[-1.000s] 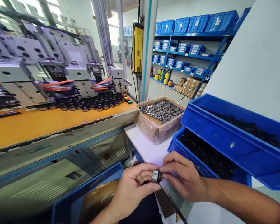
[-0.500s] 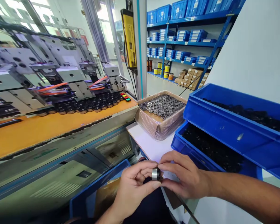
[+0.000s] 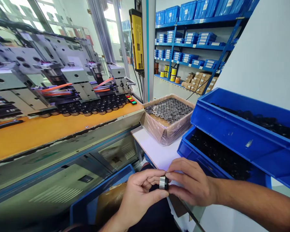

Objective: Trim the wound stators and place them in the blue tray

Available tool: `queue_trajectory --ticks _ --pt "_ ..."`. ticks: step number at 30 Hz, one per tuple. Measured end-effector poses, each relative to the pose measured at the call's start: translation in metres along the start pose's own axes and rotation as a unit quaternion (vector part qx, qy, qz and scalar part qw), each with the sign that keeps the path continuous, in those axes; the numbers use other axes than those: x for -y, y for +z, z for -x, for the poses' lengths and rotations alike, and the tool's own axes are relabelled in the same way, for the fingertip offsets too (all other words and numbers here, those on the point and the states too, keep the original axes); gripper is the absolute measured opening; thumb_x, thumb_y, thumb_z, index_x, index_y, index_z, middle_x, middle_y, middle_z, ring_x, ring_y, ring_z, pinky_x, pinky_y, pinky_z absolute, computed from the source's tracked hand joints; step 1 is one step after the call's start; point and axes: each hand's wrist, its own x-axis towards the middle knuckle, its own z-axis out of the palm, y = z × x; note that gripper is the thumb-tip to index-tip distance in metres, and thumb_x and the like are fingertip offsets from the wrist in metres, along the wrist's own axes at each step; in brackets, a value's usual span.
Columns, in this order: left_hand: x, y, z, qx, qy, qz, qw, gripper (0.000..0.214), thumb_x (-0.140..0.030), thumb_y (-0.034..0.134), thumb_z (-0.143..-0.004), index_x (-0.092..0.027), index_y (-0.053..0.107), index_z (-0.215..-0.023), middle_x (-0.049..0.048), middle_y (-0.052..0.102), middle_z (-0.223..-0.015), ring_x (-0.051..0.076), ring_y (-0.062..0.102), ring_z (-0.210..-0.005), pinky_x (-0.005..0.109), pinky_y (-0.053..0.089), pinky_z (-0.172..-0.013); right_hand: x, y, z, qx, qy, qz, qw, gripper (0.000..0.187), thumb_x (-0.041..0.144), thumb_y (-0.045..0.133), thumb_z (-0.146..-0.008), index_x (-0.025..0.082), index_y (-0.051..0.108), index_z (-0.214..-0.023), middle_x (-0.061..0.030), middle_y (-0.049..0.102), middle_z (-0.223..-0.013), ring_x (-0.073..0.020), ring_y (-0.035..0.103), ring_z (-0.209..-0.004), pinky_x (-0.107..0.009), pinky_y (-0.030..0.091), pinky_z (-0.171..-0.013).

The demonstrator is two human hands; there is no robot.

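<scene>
A small metal ring [image 3: 162,182] with a black part against its right side sits between my two hands, low in the middle of the head view. My left hand [image 3: 139,195] pinches the ring from the left with thumb and fingers. My right hand [image 3: 192,185] closes on the black part from the right. Both hands hover just in front of the white table [image 3: 153,150]. Just beyond my right hand, a blue bin [image 3: 186,145] holds many black parts.
A cardboard box [image 3: 164,132] lined with plastic holds several metal rings on the white table. A second blue bin [image 3: 234,129] is stacked above the first. A machine with an orange deck [image 3: 38,130] stands at left. Another blue bin [image 3: 87,207] sits low under my hands. Blue shelving [image 3: 195,48] is at the back.
My hands stay pinched on the ring and black part, with only a small shift between frames. The view swung slightly left, then settled.
</scene>
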Motion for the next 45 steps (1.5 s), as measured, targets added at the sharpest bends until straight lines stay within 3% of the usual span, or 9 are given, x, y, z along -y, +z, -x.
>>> queue_trajectory --ticks 30,40,45 --pt "0.0011 0.0009 0.0015 -0.008 0.032 -0.006 0.999 0.040 -0.002 0.081 -0.065 -0.023 0.078 -0.099 0.0048 0.080 -0.087 0.014 0.075 -0.077 0.016 0.058 -0.072 0.0027 -0.0003 0.0022 -0.006 -0.028 0.041 0.999 0.018 0.010 0.062 -0.089 0.002 0.060 -0.105 -0.0158 0.065 -0.092 -0.0215 0.062 -0.087 -0.036 0.060 -0.072" --pt "-0.0026 -0.0006 0.0019 0.002 -0.003 -0.014 1.000 0.037 -0.009 0.084 -0.067 -0.025 0.079 -0.099 0.0045 0.080 -0.088 0.016 0.076 -0.078 0.017 0.059 -0.075 0.0024 -0.0004 0.0047 0.003 -0.034 0.068 0.997 0.019 0.013 0.066 -0.088 0.001 0.063 -0.103 -0.0150 0.065 -0.092 -0.0222 0.061 -0.086 -0.034 0.058 -0.068" --pt "-0.0013 0.0008 0.0035 -0.006 -0.025 -0.014 1.000 0.035 -0.009 0.086 -0.064 -0.023 0.080 -0.095 0.0043 0.080 -0.083 0.016 0.076 -0.074 0.016 0.059 -0.071 0.0019 -0.0007 0.0063 0.013 -0.064 0.097 0.993 0.019 0.014 0.062 -0.090 0.000 0.065 -0.102 -0.0108 0.063 -0.081 -0.0196 0.060 -0.077 -0.032 0.056 -0.061"
